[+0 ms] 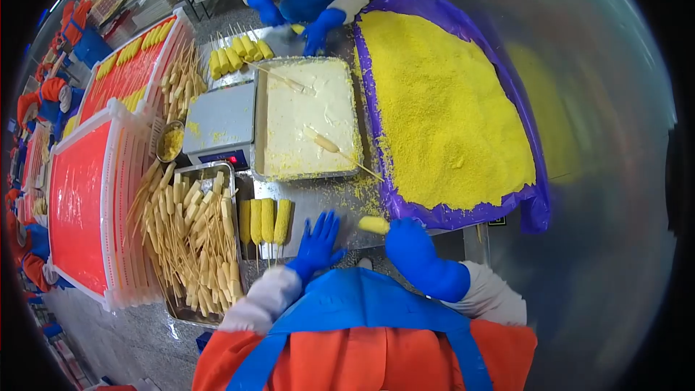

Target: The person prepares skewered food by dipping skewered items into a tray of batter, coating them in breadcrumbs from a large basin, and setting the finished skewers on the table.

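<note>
My right hand (414, 252), in a blue glove, is closed around a yellow crumb-coated skewer (372, 225); its coated end points left and its stick is hidden. My left hand (316, 246), also gloved, is open with fingers spread over the metal table, right of a row of several coated skewers (268, 221). Ahead lies a tray of pale batter (308, 108), with an uncoated skewer (326, 144) in it, its stick resting over the right rim. A large heap of yellow crumbs (449, 116) lies on purple sheeting (536, 206) to the right.
At left, a metal tray (233, 174) holds many uncoated skewers. A scale (219, 119) and a bowl of crumbs (171, 143) stand beside the batter. Stacked white trays (116, 195) with red liners rise farther left. A co-worker's gloved hands (316, 31) work across the table, near more coated skewers (239, 54).
</note>
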A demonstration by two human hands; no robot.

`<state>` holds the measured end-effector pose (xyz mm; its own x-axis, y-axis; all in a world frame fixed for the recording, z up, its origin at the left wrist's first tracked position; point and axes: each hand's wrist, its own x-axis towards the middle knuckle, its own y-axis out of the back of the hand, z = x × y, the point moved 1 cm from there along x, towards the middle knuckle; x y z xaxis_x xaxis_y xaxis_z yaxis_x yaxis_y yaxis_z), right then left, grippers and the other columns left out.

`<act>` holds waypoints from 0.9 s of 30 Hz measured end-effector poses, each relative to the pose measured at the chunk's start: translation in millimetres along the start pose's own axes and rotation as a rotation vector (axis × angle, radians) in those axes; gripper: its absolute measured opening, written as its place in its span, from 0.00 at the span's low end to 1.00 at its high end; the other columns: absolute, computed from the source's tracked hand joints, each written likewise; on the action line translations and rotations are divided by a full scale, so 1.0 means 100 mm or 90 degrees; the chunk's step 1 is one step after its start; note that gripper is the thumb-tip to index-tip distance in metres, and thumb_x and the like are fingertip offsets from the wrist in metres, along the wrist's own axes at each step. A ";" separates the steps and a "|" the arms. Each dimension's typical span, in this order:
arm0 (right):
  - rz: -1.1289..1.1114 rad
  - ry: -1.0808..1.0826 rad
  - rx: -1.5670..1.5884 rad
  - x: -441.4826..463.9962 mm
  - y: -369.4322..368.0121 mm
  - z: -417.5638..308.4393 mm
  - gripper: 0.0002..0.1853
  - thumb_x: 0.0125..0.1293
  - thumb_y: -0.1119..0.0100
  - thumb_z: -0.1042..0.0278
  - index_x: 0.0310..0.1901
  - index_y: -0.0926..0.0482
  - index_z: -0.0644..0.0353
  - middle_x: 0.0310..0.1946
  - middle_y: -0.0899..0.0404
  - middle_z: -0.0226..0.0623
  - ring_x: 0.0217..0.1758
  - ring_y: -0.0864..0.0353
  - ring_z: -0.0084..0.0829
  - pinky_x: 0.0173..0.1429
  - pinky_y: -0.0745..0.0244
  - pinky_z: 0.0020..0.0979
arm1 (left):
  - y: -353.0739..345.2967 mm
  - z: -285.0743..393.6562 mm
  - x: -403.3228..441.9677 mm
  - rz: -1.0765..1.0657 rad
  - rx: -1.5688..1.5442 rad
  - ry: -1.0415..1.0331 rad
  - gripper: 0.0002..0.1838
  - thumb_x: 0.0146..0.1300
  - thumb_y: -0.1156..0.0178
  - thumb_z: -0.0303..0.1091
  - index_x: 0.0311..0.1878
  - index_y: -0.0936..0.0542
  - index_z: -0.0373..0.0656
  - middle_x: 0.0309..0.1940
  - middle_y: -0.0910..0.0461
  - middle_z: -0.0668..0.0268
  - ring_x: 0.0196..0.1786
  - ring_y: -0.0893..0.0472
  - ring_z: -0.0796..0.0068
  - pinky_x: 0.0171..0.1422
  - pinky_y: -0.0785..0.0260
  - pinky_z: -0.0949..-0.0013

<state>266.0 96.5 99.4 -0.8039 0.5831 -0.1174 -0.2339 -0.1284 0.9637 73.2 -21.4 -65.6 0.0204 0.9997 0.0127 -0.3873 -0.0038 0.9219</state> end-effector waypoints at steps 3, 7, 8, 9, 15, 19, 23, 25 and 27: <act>0.004 0.004 -0.083 0.00 -0.22 -0.13 0.10 0.57 0.42 0.70 0.38 0.20 0.65 0.29 0.24 0.43 0.37 0.21 0.39 0.31 0.25 0.43 | 0.02 -0.19 0.84 0.046 0.098 -0.009 0.41 0.68 0.51 0.57 0.78 0.49 0.48 0.79 0.53 0.58 0.81 0.53 0.57 0.76 0.65 0.33; -0.022 -0.101 0.328 -0.11 -0.69 0.04 0.10 0.59 0.44 0.73 0.43 0.20 0.59 0.36 0.23 0.46 0.36 0.21 0.42 0.32 0.24 0.44 | 0.60 -0.20 1.43 0.124 0.257 -0.165 0.38 0.69 0.53 0.56 0.79 0.49 0.55 0.80 0.52 0.71 0.80 0.51 0.69 0.77 0.60 0.38; -0.022 -0.101 0.331 -0.07 -1.01 -0.07 0.10 0.59 0.44 0.73 0.43 0.20 0.59 0.36 0.23 0.46 0.36 0.21 0.42 0.32 0.24 0.44 | 0.63 -0.19 1.55 0.121 0.259 -0.165 0.38 0.69 0.53 0.56 0.79 0.49 0.55 0.80 0.52 0.71 0.80 0.51 0.69 0.77 0.60 0.38; 0.120 -0.115 0.475 0.01 -1.43 -0.23 0.09 0.61 0.45 0.72 0.43 0.21 0.57 0.37 0.24 0.47 0.37 0.22 0.47 0.35 0.25 0.46 | 0.64 -0.14 1.67 0.075 0.200 -0.244 0.39 0.68 0.52 0.57 0.78 0.48 0.56 0.79 0.51 0.72 0.80 0.50 0.69 0.77 0.59 0.38; 0.037 -0.004 0.512 -0.16 -1.93 -0.37 0.10 0.66 0.46 0.68 0.47 0.22 0.55 0.40 0.24 0.48 0.42 0.21 0.50 0.42 0.24 0.47 | 0.24 0.01 0.71 -0.194 -0.101 -0.382 0.37 0.68 0.50 0.55 0.77 0.43 0.52 0.77 0.45 0.66 0.79 0.46 0.62 0.80 0.65 0.40; -0.071 -0.050 0.552 -0.08 -2.14 -0.35 0.14 0.68 0.49 0.70 0.54 0.23 0.54 0.38 0.24 0.47 0.41 0.21 0.49 0.39 0.24 0.45 | 0.19 -0.03 0.55 -0.138 -0.045 -0.449 0.37 0.65 0.46 0.53 0.76 0.40 0.54 0.76 0.42 0.65 0.79 0.46 0.60 0.79 0.64 0.39; 0.103 0.104 0.408 0.24 -1.94 -0.08 0.25 0.67 0.51 0.74 0.66 0.29 0.49 0.38 0.24 0.44 0.39 0.20 0.44 0.38 0.22 0.40 | 0.40 -0.08 1.10 -0.017 -0.015 -0.266 0.41 0.64 0.45 0.55 0.76 0.43 0.45 0.75 0.43 0.56 0.78 0.44 0.54 0.80 0.61 0.42; 0.059 0.130 0.385 -0.01 -1.82 -0.21 0.26 0.65 0.50 0.75 0.66 0.29 0.49 0.39 0.24 0.44 0.39 0.20 0.43 0.37 0.22 0.41 | 0.20 -0.10 0.71 -0.052 -0.062 -0.211 0.44 0.65 0.45 0.55 0.76 0.45 0.38 0.75 0.45 0.50 0.78 0.45 0.53 0.81 0.59 0.49; 0.022 0.159 0.365 -0.03 -1.78 -0.28 0.28 0.64 0.50 0.75 0.67 0.30 0.49 0.39 0.24 0.43 0.39 0.20 0.43 0.36 0.23 0.41 | -0.08 -0.15 0.09 -0.080 -0.065 -0.229 0.44 0.63 0.44 0.57 0.76 0.44 0.40 0.76 0.46 0.50 0.78 0.47 0.51 0.79 0.56 0.45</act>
<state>294.7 95.6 -78.3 -0.9255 0.3723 -0.0694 0.0696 0.3472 0.9352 62.6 -12.2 -79.2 0.3883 0.9200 0.0531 -0.4498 0.1390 0.8822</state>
